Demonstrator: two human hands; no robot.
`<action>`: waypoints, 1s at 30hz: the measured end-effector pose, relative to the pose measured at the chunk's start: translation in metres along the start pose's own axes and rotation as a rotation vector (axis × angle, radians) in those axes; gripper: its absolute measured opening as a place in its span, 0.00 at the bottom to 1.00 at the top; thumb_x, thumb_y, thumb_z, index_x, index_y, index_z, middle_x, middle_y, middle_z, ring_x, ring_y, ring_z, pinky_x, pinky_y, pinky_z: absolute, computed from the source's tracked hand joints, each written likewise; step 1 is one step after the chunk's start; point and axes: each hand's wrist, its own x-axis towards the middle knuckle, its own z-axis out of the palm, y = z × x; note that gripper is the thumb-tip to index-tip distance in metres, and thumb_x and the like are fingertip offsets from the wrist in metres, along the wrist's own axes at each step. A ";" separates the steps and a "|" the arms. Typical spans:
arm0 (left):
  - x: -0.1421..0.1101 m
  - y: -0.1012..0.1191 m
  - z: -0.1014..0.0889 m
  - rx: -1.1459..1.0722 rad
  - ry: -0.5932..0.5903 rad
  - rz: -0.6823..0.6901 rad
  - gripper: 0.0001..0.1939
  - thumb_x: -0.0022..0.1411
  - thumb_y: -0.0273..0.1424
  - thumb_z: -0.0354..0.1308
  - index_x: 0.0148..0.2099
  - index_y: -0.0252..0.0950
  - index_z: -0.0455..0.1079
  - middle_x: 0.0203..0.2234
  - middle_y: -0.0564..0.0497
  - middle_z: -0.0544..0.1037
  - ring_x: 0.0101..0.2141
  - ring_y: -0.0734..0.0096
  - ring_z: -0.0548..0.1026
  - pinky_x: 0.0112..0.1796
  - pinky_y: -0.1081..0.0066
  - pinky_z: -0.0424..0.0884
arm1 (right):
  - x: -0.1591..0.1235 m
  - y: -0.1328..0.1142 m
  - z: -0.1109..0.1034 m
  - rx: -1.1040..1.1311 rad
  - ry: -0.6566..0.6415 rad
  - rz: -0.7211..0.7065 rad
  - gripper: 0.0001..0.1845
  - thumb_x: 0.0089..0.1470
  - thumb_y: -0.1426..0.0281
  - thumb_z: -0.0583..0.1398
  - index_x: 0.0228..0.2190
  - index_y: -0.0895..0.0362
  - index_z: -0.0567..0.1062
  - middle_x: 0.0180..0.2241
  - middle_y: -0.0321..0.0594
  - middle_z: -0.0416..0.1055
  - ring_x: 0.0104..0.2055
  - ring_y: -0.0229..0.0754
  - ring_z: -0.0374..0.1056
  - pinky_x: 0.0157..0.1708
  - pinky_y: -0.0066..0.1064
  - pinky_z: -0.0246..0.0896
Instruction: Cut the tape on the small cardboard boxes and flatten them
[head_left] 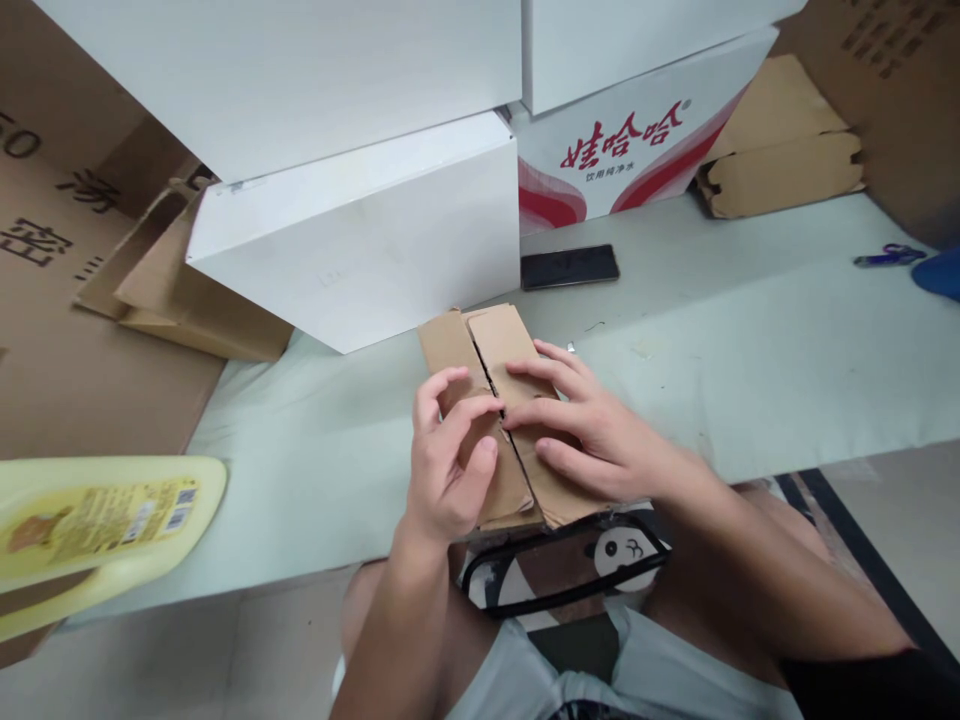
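A small brown cardboard box [501,332] rests near the table's front edge, its two top flaps lying almost together with a narrow dark gap between them. My left hand [450,470] lies on the left flap, fingers bent and apart, the index fingertip at the gap. Across the right flap, my right hand [589,420] spreads its fingers, with the index or middle fingertip close to the same gap. Neither hand is wrapped around anything. The inside of the box is hidden. Just below it, over my lap, shows a black-edged item with a panda print [570,570].
Behind the box stand a white box [375,240] and a white carton with red lettering [630,150]. A dark phone [570,267] lies near them. A yellow bottle [112,520] is at left; folded cardboard [784,175] and a purple-blue object [890,256] are at right.
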 end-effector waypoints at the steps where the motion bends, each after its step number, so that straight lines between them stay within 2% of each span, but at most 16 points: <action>1: 0.000 0.000 0.000 -0.001 0.000 -0.002 0.14 0.76 0.39 0.49 0.54 0.43 0.73 0.59 0.44 0.65 0.63 0.57 0.67 0.64 0.56 0.66 | 0.000 0.000 0.000 0.003 0.003 0.000 0.16 0.66 0.69 0.55 0.50 0.55 0.78 0.64 0.57 0.69 0.73 0.54 0.59 0.76 0.63 0.45; 11: 0.001 0.000 0.000 -0.020 -0.008 -0.025 0.11 0.73 0.33 0.53 0.53 0.44 0.73 0.58 0.47 0.65 0.63 0.63 0.67 0.64 0.62 0.64 | -0.001 0.001 0.002 0.021 0.009 0.005 0.16 0.67 0.69 0.55 0.50 0.57 0.78 0.63 0.59 0.69 0.73 0.54 0.58 0.76 0.63 0.44; 30: 0.000 -0.001 0.002 -0.020 -0.007 -0.038 0.11 0.73 0.32 0.54 0.53 0.44 0.74 0.57 0.47 0.68 0.62 0.60 0.68 0.67 0.57 0.64 | -0.002 0.001 0.005 0.052 0.028 0.047 0.16 0.66 0.71 0.55 0.49 0.56 0.78 0.64 0.57 0.68 0.74 0.55 0.56 0.76 0.63 0.43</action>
